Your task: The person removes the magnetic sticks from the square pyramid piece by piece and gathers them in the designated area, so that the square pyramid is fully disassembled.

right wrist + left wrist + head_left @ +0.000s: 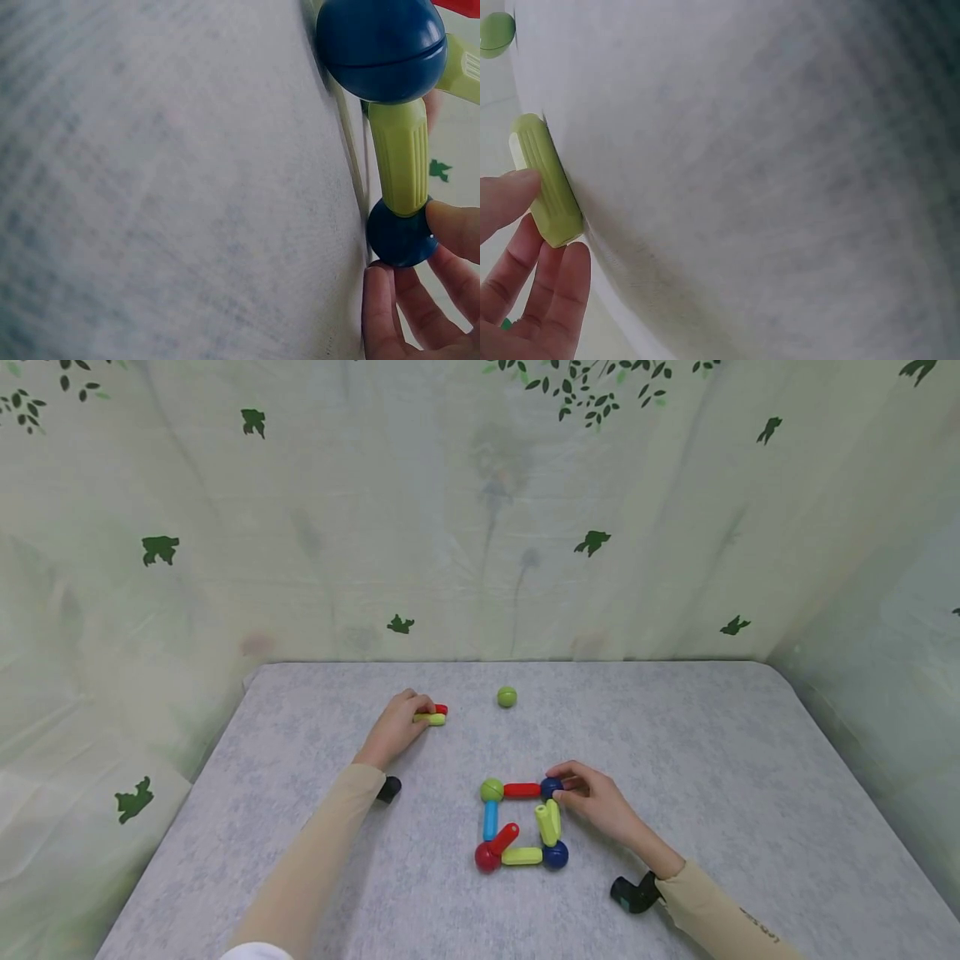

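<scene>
On the grey worktop (675, 735), a square of magnetic rods and balls lies near the middle. Its far side is a red rod (522, 790) between a green ball (492, 790) and a far blue ball (551, 788); its left side is a light blue rod (491, 821), its near side a yellow-green rod (522, 857) between a red ball (487, 857) and a near blue ball (555, 856). Another yellow-green rod (403, 157) links the two blue balls. From the red ball a second red rod (505, 839) slants upward, and from the near blue ball a slanting yellow-green rod (544, 828) rises too. The right hand (596, 806) pinches the far blue ball between thumb and fingers. Farther back, the left hand (397, 727) grips a loose yellow-green rod (547, 180), with a loose red rod (442, 709) just beside it. A loose green ball (507, 697) sits near the far edge.
</scene>
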{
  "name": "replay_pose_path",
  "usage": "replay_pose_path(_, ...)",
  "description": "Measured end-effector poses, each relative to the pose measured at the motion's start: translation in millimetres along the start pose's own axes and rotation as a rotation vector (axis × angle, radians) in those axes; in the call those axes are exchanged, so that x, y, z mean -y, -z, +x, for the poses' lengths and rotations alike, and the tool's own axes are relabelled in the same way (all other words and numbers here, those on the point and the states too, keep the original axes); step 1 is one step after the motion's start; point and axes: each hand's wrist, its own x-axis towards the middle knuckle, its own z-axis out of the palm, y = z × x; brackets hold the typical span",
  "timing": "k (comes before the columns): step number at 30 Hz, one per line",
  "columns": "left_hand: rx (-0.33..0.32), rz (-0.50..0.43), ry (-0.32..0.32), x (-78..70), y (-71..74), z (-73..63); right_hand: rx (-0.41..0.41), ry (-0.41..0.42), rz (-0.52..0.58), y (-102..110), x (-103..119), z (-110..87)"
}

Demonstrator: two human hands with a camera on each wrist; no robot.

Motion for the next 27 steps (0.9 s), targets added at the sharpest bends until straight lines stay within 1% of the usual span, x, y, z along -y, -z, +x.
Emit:
replay_pose_path(4, -0.012, -0.007, 0.002, -1.3, 1.1, -0.6, 0.000, -0.004, 0.003, -1, -12, 3.5)
replay_pose_path(8, -0.022, -0.016, 0.014, -5.0, 2.9, -2.8, 0.004, 0.001, 0.011, 0, -13, 4.0)
replay_pose_path(11, -0.037, -0.032, 0.000, -9.8, 5.2, -6.2, 0.007, 0.004, 0.007, 0, -13, 4.0)
replay_pose_path(15, -0.036, -0.081, -0.061, -19.7, 8.8, -12.3, 0.006, -0.003, 0.002, 1, -13, 4.0)
replay_pose_path(18, -0.012, -0.127, -0.133, -28.1, 10.3, -16.6, 0.002, -0.006, -0.008, 0, -11, 3.0)
replay_pose_path(21, 0.017, -0.167, -0.210, -35.2, 9.6, -19.9, -0.001, -0.005, -0.008, 1, 0, 0.0)
replay_pose_path(23, 0.034, -0.177, -0.252, -39.7, 8.6, -22.2, 0.004, -0.006, -0.009, 3, 10, -2.8)
replay_pose_path(26, 0.066, -0.189, -0.288, -46.7, 6.6, -25.9, 0.017, -0.011, -0.005, 5, 21, -5.8)
replay_pose_path(27, 0.078, -0.194, -0.289, -49.5, 6.1, -27.5, 0.018, -0.010, -0.004, 5, 22, -5.9)
